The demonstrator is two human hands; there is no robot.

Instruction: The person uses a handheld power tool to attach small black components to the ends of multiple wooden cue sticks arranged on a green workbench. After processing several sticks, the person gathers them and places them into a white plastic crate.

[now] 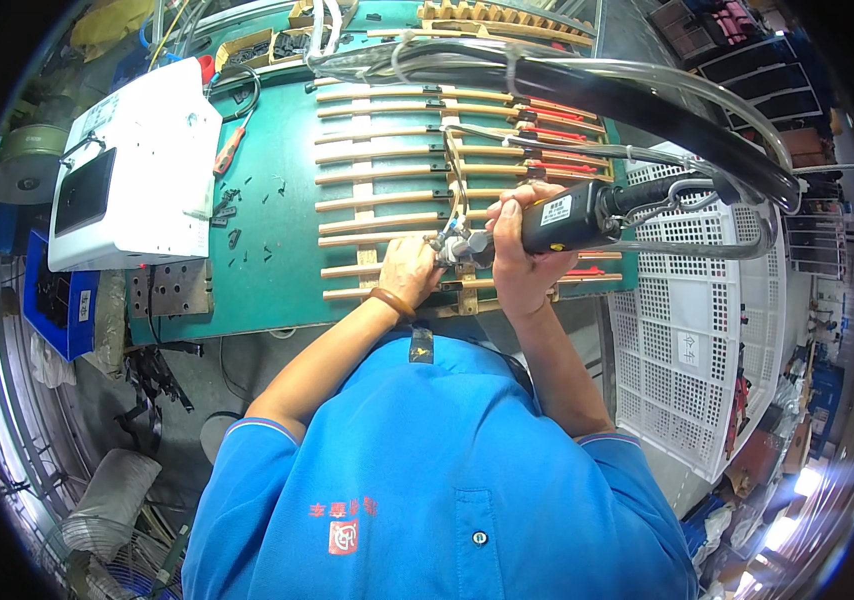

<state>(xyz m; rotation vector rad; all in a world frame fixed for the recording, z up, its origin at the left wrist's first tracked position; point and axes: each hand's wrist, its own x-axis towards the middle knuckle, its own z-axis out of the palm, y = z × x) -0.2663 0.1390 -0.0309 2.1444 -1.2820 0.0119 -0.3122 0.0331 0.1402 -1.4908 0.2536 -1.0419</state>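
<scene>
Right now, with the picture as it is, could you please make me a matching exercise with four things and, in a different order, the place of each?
Things:
1. black power tool
2. blue bin
3. white perforated basket
4. screwdriver

Places:
A. to the right of the green tabletop
B. on the tabletop, just right of the white machine
C. in the right hand
D. at the far left, below the white machine in the picture

Pairs: 1-C, 2-D, 3-A, 4-B
</scene>
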